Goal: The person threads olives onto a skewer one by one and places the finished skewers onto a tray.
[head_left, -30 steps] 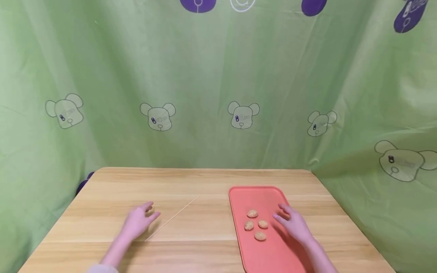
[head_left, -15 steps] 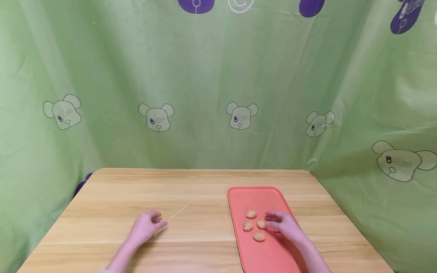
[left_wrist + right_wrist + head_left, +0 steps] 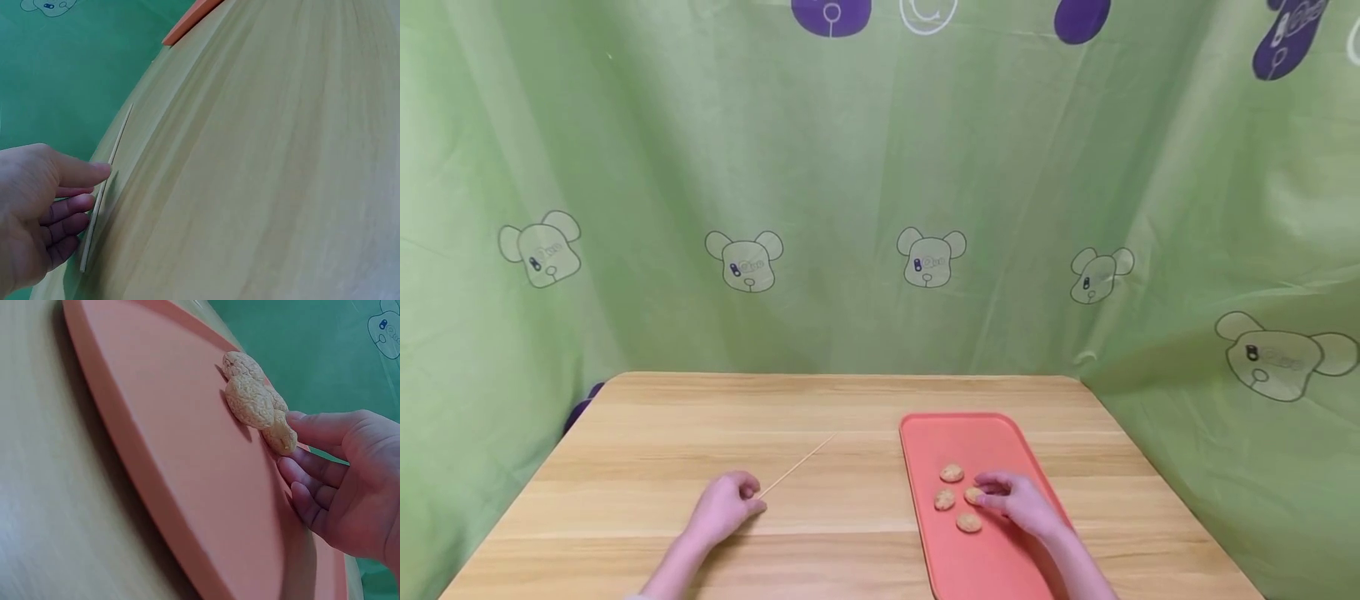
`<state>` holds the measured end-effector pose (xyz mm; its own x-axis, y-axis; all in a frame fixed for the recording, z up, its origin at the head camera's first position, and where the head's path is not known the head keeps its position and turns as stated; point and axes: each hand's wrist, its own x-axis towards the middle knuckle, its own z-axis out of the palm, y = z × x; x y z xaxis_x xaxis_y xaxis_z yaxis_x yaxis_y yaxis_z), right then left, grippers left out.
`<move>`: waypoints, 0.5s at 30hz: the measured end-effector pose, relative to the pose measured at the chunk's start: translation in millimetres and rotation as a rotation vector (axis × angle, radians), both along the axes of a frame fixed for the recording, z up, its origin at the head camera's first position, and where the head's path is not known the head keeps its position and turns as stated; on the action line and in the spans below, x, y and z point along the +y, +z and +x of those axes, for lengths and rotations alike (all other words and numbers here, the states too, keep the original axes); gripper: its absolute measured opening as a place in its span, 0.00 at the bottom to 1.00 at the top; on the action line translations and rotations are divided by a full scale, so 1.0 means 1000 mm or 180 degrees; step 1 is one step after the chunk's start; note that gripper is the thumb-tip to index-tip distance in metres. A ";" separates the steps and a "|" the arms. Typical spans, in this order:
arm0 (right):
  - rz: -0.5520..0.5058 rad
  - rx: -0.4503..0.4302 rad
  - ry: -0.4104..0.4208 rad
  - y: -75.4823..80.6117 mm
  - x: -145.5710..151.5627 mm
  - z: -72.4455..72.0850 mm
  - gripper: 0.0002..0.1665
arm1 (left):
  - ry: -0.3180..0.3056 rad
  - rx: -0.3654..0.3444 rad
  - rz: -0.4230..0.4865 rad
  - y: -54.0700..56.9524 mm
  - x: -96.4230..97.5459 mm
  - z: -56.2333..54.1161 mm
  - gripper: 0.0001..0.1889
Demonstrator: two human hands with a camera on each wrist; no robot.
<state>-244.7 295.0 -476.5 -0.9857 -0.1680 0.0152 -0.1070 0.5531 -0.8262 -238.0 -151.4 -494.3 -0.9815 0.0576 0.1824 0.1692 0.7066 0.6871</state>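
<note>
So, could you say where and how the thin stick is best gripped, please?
I'd try pinching the stick near its middle, from above on the left: it looks thin and straight, lying along the table, and the left hand is on that side.

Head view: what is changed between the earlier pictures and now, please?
The right hand moved left; its fingers now pinch one wrinkled tan piece. The left hand moved slightly right, reaching the wooden stick; grip unclear. The stick, pink tray and other three pieces stayed in place.
</note>
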 end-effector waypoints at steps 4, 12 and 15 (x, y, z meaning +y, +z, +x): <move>0.0118 0.0027 -0.0124 -0.003 -0.002 0.000 0.22 | 0.0023 0.0085 -0.0109 -0.003 0.000 0.000 0.11; 0.0421 0.0124 -0.0343 -0.003 -0.008 -0.001 0.14 | 0.0040 0.0240 -0.0204 -0.004 -0.001 0.000 0.06; 0.0457 0.0147 -0.0353 -0.003 -0.008 -0.001 0.12 | 0.0039 0.0268 -0.0192 -0.003 -0.003 0.000 0.05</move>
